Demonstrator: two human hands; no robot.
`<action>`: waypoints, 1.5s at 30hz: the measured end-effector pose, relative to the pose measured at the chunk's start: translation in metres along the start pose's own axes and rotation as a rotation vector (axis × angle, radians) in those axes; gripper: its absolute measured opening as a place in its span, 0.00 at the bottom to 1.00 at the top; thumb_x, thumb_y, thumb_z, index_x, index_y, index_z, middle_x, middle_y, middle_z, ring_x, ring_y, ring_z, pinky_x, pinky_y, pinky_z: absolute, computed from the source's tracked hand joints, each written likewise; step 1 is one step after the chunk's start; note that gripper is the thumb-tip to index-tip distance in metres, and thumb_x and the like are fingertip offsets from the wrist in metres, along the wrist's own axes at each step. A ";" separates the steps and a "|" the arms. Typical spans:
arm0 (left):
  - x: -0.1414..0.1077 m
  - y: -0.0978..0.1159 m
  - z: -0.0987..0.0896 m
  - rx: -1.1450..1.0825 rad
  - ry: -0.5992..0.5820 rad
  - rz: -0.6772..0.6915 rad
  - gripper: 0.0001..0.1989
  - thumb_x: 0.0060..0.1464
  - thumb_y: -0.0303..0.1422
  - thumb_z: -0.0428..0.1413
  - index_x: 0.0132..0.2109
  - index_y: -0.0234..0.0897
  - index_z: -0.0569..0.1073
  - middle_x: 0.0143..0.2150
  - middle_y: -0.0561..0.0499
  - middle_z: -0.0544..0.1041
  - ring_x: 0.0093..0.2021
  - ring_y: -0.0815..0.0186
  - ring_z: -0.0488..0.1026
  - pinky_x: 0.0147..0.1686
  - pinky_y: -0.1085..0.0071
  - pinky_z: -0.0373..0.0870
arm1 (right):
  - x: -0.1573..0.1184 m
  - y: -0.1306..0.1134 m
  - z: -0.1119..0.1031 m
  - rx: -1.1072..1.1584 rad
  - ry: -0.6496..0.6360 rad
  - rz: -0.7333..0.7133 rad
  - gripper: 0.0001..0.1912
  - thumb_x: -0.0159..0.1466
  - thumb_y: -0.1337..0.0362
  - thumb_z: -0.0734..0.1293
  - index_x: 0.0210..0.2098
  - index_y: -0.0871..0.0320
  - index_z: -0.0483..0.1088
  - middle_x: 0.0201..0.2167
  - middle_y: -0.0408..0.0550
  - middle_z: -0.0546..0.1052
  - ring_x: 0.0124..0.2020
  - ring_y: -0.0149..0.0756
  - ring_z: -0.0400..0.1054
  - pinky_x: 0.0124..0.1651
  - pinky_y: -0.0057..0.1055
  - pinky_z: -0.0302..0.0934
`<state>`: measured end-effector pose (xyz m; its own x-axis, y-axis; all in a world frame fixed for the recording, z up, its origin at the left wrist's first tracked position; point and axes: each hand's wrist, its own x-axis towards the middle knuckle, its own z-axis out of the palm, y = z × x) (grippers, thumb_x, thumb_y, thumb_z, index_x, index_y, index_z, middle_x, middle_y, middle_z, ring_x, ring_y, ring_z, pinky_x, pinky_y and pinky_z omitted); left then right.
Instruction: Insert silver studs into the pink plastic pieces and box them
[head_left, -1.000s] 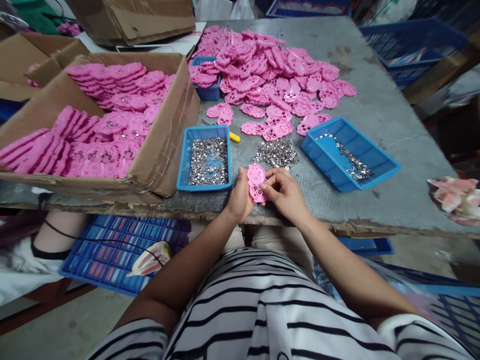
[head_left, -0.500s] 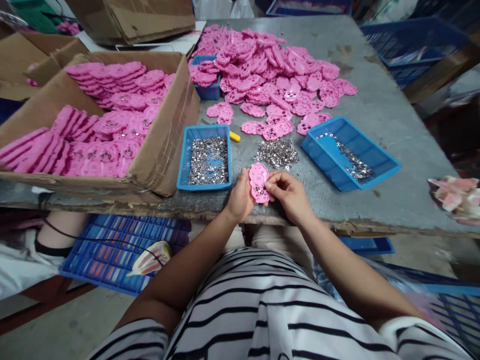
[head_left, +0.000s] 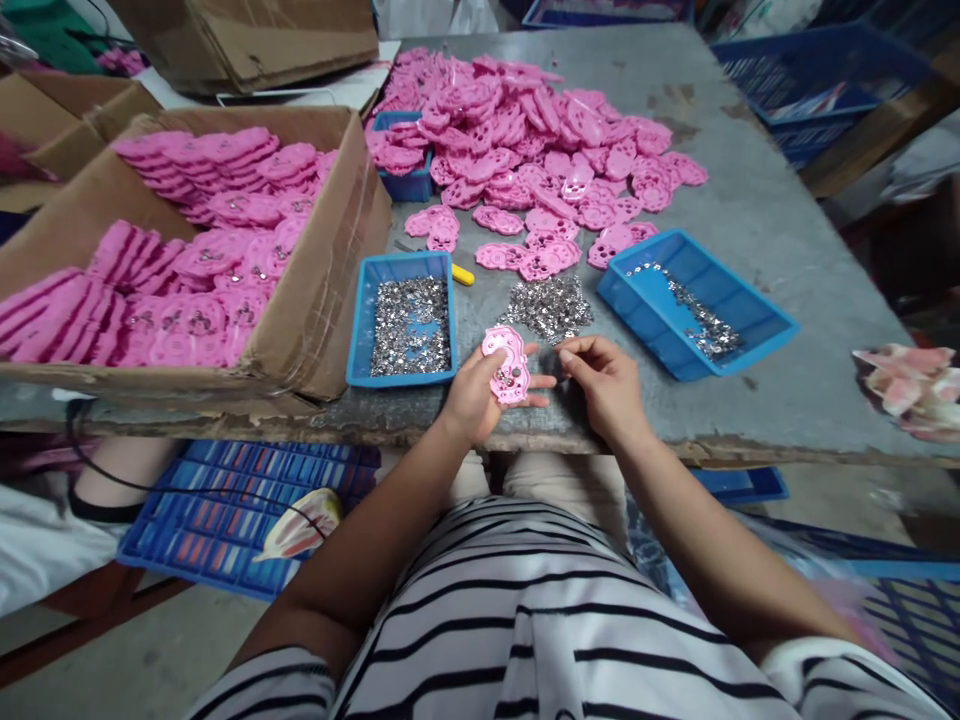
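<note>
My left hand (head_left: 474, 398) holds a pink plastic piece (head_left: 511, 384) by its left side, thumb on top and fingers stretched out underneath. The piece has small holes and a few shiny metal bits on its lower part. Just right of it, my right hand (head_left: 602, 378) is closed, thumb and forefinger pinched together; whatever is between them is too small to make out. Beyond both hands lies a heap of small silvery metal parts (head_left: 550, 306). More of these parts lie in a blue tray (head_left: 354, 318) on the left and a tilted blue tray (head_left: 761, 310) on the right.
At the left, a cardboard box (head_left: 352, 200) holds stacked pink pieces. A large pile of pink pieces (head_left: 517, 130) covers the far middle of the grey table (head_left: 795, 270). A yellow-handled tool (head_left: 463, 275) lies beside the left tray. Another person's leg (head_left: 127, 470) shows at lower left.
My right hand has left the pink piece and moved a little right, toward the metal heap. My left hand still holds the piece, its thumb now across the front.
</note>
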<state>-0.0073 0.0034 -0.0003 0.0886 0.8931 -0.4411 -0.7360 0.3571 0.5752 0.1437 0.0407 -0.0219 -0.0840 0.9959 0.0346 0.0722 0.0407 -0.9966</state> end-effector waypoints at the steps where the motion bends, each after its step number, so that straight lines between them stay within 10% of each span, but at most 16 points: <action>1: 0.000 0.002 -0.001 -0.002 -0.013 -0.022 0.15 0.58 0.28 0.49 0.53 0.39 0.65 0.44 0.44 0.79 0.31 0.61 0.80 0.25 0.68 0.76 | 0.000 0.001 0.000 -0.017 -0.007 -0.007 0.08 0.53 0.59 0.69 0.28 0.55 0.69 0.27 0.42 0.73 0.27 0.31 0.63 0.35 0.32 0.61; 13: -0.018 -0.003 -0.023 0.015 -0.137 0.086 0.06 0.54 0.35 0.50 0.35 0.36 0.67 0.20 0.53 0.71 0.12 0.68 0.65 0.08 0.76 0.54 | -0.001 -0.001 0.003 -0.359 -0.136 -0.117 0.02 0.54 0.64 0.65 0.28 0.55 0.69 0.29 0.45 0.73 0.31 0.35 0.65 0.38 0.34 0.59; 20: -0.011 -0.001 -0.016 -0.006 -0.057 0.055 0.09 0.56 0.32 0.47 0.38 0.33 0.69 0.26 0.47 0.76 0.23 0.64 0.74 0.20 0.72 0.67 | 0.000 -0.006 0.011 -0.486 -0.234 -0.207 0.05 0.58 0.66 0.63 0.26 0.54 0.69 0.28 0.45 0.75 0.32 0.36 0.67 0.39 0.34 0.60; 32: -0.011 -0.003 -0.019 0.019 -0.118 0.064 0.09 0.55 0.33 0.47 0.36 0.33 0.69 0.21 0.49 0.74 0.17 0.66 0.69 0.15 0.74 0.61 | 0.013 -0.021 0.031 -1.046 -0.519 -0.312 0.09 0.62 0.68 0.62 0.33 0.55 0.75 0.37 0.53 0.74 0.40 0.44 0.67 0.35 0.34 0.56; 45: -0.010 -0.006 -0.023 0.029 -0.194 0.118 0.13 0.47 0.37 0.57 0.37 0.32 0.70 0.23 0.50 0.75 0.18 0.66 0.70 0.16 0.74 0.62 | 0.010 -0.016 0.033 -0.926 -0.533 -0.334 0.07 0.59 0.71 0.62 0.30 0.58 0.71 0.32 0.50 0.73 0.35 0.38 0.64 0.38 0.32 0.56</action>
<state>-0.0189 -0.0134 -0.0149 0.1324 0.9639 -0.2310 -0.7296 0.2526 0.6355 0.1092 0.0478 -0.0086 -0.6366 0.7706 0.0321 0.6598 0.5656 -0.4947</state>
